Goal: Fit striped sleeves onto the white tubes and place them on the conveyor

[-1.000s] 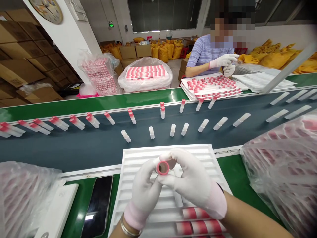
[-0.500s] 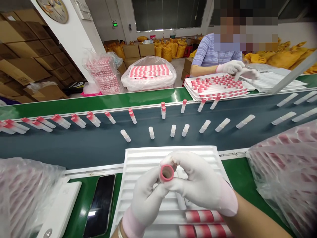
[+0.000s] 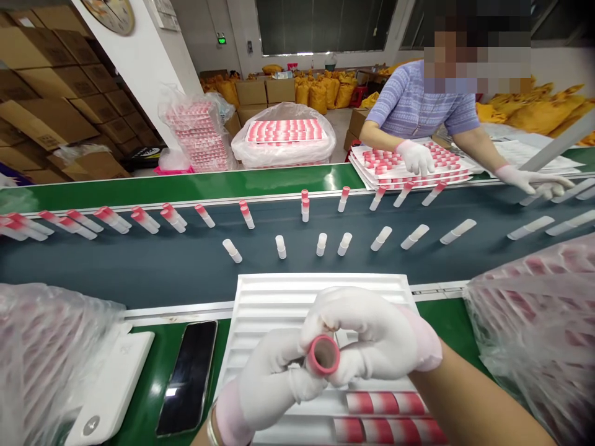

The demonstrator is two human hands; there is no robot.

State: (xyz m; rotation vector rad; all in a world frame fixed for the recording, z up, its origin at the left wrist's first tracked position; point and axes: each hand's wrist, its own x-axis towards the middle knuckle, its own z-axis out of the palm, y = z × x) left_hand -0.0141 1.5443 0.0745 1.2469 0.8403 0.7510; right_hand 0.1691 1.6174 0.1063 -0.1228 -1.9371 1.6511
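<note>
Holding a tube [image 3: 324, 355] between the left hand [image 3: 274, 375] and the right hand [image 3: 372, 334], with fingers of both drawn in close around the pink rim. Brought slightly lower and nearer than half a second ago, with the open end toward the camera. Kept above the tray [image 3: 260, 313], so probably busy with handling rather than setting down. Cannot see behind the right hand's fingers. Note the red-and-white tubes [image 3: 372, 402] lying in rows in the tray, seemingly undisturbed. Across the belt [image 3: 139, 272], see a co-worker's bent hand [image 3: 416, 158] and stretched hand [image 3: 534, 183] now well apart rather than close together. Notice, too, one more red-topped tube [image 3: 434, 194] in the belt's far row, possibly just placed there.
</note>
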